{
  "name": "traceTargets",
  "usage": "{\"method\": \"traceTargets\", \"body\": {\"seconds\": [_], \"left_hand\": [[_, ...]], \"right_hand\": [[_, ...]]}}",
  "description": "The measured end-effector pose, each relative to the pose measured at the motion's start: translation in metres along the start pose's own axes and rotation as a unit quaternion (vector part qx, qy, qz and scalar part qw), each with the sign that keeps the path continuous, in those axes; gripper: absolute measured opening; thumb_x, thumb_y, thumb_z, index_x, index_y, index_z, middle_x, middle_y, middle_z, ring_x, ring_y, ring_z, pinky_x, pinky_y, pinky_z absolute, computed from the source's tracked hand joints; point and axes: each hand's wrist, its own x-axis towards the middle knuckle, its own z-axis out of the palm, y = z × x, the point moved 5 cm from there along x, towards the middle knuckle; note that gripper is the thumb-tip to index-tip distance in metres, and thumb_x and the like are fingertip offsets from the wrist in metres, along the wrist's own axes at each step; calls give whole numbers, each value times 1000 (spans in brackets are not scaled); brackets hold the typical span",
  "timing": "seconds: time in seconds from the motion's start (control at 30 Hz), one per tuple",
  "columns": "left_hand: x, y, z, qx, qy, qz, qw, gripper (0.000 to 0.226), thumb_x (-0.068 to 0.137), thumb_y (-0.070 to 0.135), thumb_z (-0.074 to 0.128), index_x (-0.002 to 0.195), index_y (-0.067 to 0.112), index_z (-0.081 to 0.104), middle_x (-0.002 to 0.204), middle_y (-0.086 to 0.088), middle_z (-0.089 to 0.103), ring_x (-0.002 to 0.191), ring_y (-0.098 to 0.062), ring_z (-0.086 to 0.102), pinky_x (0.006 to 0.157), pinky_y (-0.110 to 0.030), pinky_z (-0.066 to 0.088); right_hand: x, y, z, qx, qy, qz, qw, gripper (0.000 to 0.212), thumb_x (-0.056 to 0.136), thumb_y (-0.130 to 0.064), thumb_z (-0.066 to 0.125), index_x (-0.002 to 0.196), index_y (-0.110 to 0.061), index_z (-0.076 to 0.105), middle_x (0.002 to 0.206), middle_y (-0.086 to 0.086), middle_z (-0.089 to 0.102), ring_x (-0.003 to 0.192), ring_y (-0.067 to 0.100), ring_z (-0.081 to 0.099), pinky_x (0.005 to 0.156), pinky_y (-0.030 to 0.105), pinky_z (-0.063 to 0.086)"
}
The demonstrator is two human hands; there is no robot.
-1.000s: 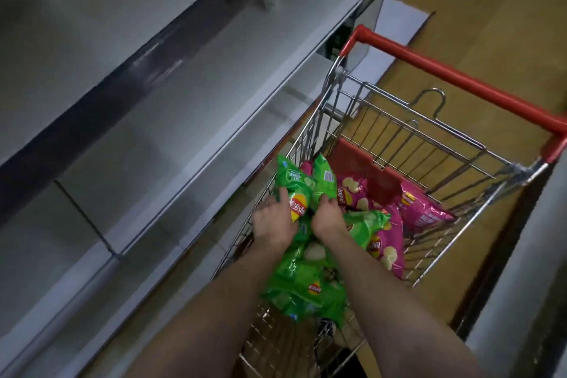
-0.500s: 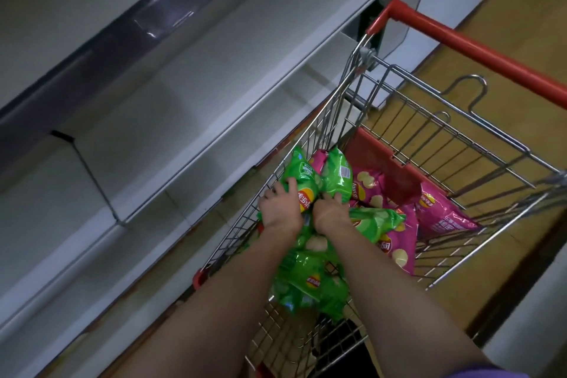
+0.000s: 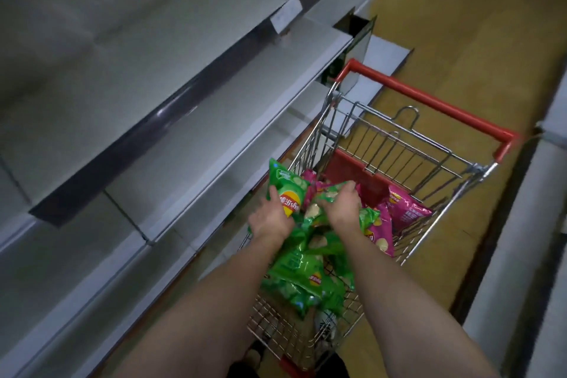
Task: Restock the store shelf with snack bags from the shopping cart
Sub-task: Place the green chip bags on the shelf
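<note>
Your left hand grips an upright green snack bag at the shelf-side edge of the shopping cart; your right hand curls over another green bag atop the pile, w/ pink bags toward the handle end. Bags look light, puffy, slick & crushable, so pinch the top seam, don't squeeze the middle. The shelf sits just beside the cart.

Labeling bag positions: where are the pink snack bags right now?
Head view: the pink snack bags lie in the shopping cart, right of centre, beyond the right hand and beside the green snack bags.
</note>
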Motion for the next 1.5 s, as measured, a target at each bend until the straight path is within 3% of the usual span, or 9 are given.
{"method": "traceTargets", "body": {"seconds": [0.1, 0.17, 0.33, 0.5, 0.8, 1.03, 1.2, 1.3, 1.5], "left_hand": [[-4, -7, -17, -30, 4, 23, 999, 93, 80, 44, 78, 149, 18, 20, 137, -14, 50, 121, -33, 55, 90, -42, 50], [-12, -8, -26, -35, 1, 56, 998, 95, 79, 45, 79, 149, 18, 20, 139, -14, 49, 124, -34, 54, 94, -44, 50], [-34, 2, -35, -39, 3, 125, 991, 87, 80, 41, 80, 145, 17, 27, 133, -14, 55, 118, -33, 59, 86, -40, 49], [-66, 25, -36, -34, 7, 196, 980, 83, 78, 45, 80, 138, 19, 28, 130, -14, 57, 113, -36, 61, 84, -41, 51], [-148, 90, -7, -65, -55, 305, 949, 107, 64, 65, 83, 138, 14, 26, 141, -16, 47, 124, -38, 54, 92, -46, 48], [-256, 152, 42, -76, -131, 386, 910, 131, 58, 80, 77, 152, 15, 13, 150, -17, 41, 135, -39, 46, 106, -50, 41], [-342, 189, 89, -89, -185, 424, 882, 96, 88, 77, 45, 155, 16, 14, 151, -19, 40, 136, -40, 44, 110, -51, 37], [-395, 204, 124, -97, -215, 459, 857, 66, 93, 60, 53, 141, 20, 31, 134, -15, 53, 124, -39, 55, 104, -52, 45], [-497, 217, 183, -114, -270, 528, 797, 59, 87, 40, 73, 130, 13, 43, 126, -11, 60, 114, -30, 61, 99, -49, 52]], "right_hand": [[-25, -1, -22, 111, 3, 57, 992, 53, 82, -14, 82, 123, -8, 49, 116, 12, 62, 97, 26, 60, 65, 24, 49], [-43, 4, -31, 170, 2, 82, 982, 45, 83, -8, 80, 120, -8, 53, 106, 8, 64, 84, 18, 59, 56, 22, 42], [-88, 19, -57, 203, 53, 95, 973, 55, 82, -10, 81, 130, -5, 54, 89, 0, 61, 90, 21, 63, 83, 37, 54], [-139, 40, -88, 210, 116, 109, 965, 62, 78, -25, 87, 128, -4, 57, 116, 6, 64, 99, 19, 60, 86, 32, 52], [-233, 106, -126, 295, 196, 143, 924, 42, 91, -8, 71, 131, -2, 57, 127, 15, 64, 103, 20, 59, 90, 31, 49], [-324, 205, -181, 330, 321, 165, 873, 43, 89, -14, 74, 130, -17, 60, 123, 1, 65, 104, 19, 62, 94, 41, 54], [-399, 276, -210, 347, 380, 188, 837, 46, 84, -21, 80, 126, -20, 63, 110, -5, 67, 100, 17, 64, 93, 38, 55], [-448, 318, -224, 342, 426, 205, 812, 50, 83, -24, 81, 128, -20, 58, 111, -5, 62, 101, 15, 61, 89, 31, 51], [-541, 398, -230, 374, 493, 256, 742, 54, 78, -37, 84, 119, -23, 50, 107, -7, 60, 97, 16, 63, 89, 36, 54]]}}
